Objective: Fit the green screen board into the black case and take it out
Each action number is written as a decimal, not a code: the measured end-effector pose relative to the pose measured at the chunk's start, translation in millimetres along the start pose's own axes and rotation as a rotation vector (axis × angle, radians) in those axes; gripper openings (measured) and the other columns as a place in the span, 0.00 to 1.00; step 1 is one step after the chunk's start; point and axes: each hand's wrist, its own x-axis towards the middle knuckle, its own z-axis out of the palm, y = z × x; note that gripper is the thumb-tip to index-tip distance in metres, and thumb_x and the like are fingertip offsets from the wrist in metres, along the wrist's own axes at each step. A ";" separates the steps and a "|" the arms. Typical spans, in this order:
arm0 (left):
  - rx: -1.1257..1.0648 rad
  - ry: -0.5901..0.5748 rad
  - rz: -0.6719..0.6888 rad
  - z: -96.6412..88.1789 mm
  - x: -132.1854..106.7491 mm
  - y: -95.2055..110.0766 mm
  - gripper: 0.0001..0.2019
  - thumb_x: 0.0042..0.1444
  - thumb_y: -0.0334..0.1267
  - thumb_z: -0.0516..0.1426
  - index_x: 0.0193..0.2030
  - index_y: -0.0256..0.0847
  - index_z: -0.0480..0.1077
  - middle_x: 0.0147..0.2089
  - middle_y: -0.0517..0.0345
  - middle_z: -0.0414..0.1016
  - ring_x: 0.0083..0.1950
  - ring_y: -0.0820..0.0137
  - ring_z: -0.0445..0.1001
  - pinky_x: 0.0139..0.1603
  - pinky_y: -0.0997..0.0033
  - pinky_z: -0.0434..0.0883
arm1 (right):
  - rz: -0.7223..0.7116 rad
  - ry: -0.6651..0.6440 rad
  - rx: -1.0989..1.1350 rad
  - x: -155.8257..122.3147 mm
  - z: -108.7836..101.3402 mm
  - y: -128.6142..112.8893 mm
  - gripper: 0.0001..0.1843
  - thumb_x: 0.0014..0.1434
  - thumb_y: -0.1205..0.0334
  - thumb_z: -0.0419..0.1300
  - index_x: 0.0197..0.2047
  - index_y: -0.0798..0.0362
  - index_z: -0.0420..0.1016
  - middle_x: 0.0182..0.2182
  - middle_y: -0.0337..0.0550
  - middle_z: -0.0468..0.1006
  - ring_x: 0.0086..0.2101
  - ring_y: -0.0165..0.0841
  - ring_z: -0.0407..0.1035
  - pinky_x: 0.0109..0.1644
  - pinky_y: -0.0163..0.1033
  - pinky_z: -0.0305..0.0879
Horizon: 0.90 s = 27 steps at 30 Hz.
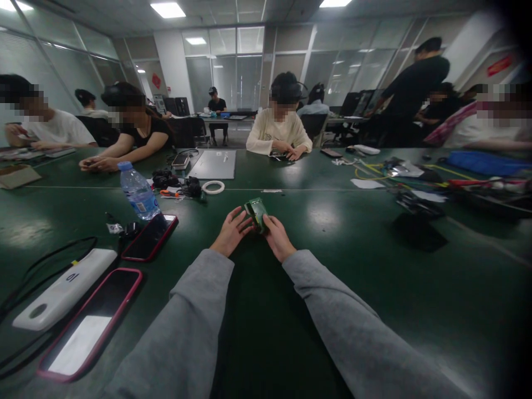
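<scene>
Pinches a green circuit board [256, 210] between thumb and fingers of the right hand [277, 235], to the right of the water bottle [139, 191] and over the dark green surface [353, 249]. Holds the left hand [230, 233] open, also to the right of the bottle, fingers spread and fingertips by the board's left side; cannot tell whether touching it. Wears gray sleeves [187, 299] on both arms.

Has a smartphone [152, 238] with a red edge just in front of the bottle, and a black adapter [132, 228] close by the bottle's base. Has a pink-cased smartphone [91, 324] farther in front of the bottle and to the left, part of its screen lit white. Has a white oblong device [68, 288] with dark digits in front and to the left of the bottle too.

Has a bundle of black cables [192, 187] to the right of the bottle, then a white tape roll [213, 192], and a flat silver slab [211, 164] beyond the bottle on the right. Faces a person in a cream top [279, 130], beyond the bottle and to the right. Has a blue pouch [488, 162] far to the right of the bottle.
</scene>
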 end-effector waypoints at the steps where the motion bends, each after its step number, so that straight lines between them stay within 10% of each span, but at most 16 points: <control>1: 0.001 0.002 0.007 -0.2 1.4 -1.6 0.21 0.48 0.36 0.63 0.50 0.43 0.67 0.47 0.54 0.73 0.46 0.69 0.73 0.47 0.67 0.70 | 0.095 -0.055 0.114 -1.2 -0.5 -3.9 0.15 0.56 0.51 0.59 0.39 0.54 0.67 0.35 0.42 0.73 0.36 0.31 0.68 0.44 0.41 0.68; 9: 0.139 -0.024 0.001 2.0 -0.9 -0.8 0.22 0.46 0.39 0.65 0.49 0.38 0.70 0.38 0.53 0.76 0.27 0.78 0.71 0.23 0.80 0.65 | 0.524 -0.334 0.350 -16.9 4.2 -21.5 0.14 0.66 0.56 0.47 0.45 0.56 0.68 0.39 0.45 0.74 0.41 0.33 0.71 0.52 0.45 0.68; 18: 0.130 -0.052 0.082 0.5 0.9 -3.1 0.24 0.42 0.36 0.67 0.48 0.37 0.71 0.44 0.51 0.75 0.37 0.72 0.75 0.36 0.75 0.70 | 0.210 -0.314 0.129 -15.8 10.1 -10.1 0.26 0.47 0.58 0.70 0.47 0.55 0.67 0.42 0.44 0.72 0.41 0.31 0.70 0.46 0.36 0.70; 27: 0.123 -0.137 -0.026 -0.8 -0.4 0.7 0.21 0.55 0.47 0.57 0.54 0.40 0.69 0.55 0.46 0.70 0.48 0.67 0.73 0.51 0.67 0.67 | 0.060 -0.022 -0.162 3.0 -30.6 -35.9 0.18 0.59 0.53 0.58 0.42 0.62 0.71 0.34 0.54 0.75 0.32 0.34 0.72 0.37 0.40 0.71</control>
